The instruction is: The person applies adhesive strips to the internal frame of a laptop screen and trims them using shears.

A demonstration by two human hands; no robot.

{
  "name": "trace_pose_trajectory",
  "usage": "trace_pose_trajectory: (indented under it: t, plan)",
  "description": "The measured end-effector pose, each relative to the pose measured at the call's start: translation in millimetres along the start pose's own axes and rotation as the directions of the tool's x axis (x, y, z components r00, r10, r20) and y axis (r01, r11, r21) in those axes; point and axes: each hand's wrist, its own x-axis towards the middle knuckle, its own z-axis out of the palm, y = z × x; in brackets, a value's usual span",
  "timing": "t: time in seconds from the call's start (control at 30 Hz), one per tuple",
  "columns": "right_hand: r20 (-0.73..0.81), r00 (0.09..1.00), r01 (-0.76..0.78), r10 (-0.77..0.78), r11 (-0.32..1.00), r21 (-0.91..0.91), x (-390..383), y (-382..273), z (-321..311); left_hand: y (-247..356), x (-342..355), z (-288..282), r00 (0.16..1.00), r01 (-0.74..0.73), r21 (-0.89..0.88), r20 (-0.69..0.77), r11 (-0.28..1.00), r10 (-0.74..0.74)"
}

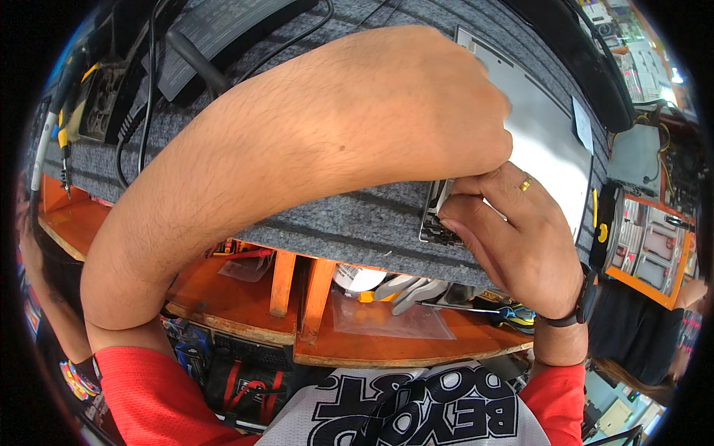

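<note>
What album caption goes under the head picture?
Left hand and right hand, close together, at a silver panel on grey matting.

Large black block capitals (476, 412) stand upside down across the wearer's white shirt front (297, 424). Grey power brick (223, 44): fine print, illegible.

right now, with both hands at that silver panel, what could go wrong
The right hand is close to the exposed dark parts at the near corner of the silver panel, so a slip might bend or dislodge something. The gold ring sits above the panel and could scratch it. That corner also lies near the front edge of the grey ribbed mat, so a careless pull might drag it over.
</note>
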Motion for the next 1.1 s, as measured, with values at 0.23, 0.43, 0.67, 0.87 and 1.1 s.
trace_pose_trajectory:
  t: [0.23, 0.43, 0.67, 0.87, 1.1]
  plan:
    - [0.006, 0.999, 0.04, -0.039, 0.998, -0.053, 4, -3, -6, 0, 0, 2, 1.0, -0.013, 0.024, -0.013, 1.0, 0.014]
    - [0.009, 1.0, -0.018, 0.017, 0.992, 0.121, 7, 1, -3, 1, -1, 1, 1.0, -0.003, 0.029, 0.001, 1.0, 0.003]
    - [-0.048, 0.997, -0.054, 0.066, 0.973, 0.225, 2, -1, 2, 0, -1, 0, 1.0, -0.006, 0.045, 0.02, 0.999, 0.005]
    - [-0.024, 1.0, -0.011, 0.013, 0.995, 0.096, 7, -4, -2, 1, -2, 0, 1.0, -0.004, 0.06, 0.03, 0.998, 0.002]
    - [0.045, 0.996, 0.078, -0.072, 0.986, -0.144, 10, -11, -10, 0, -2, 0, 1.0, -0.012, 0.023, 0.006, 1.0, 0.012]
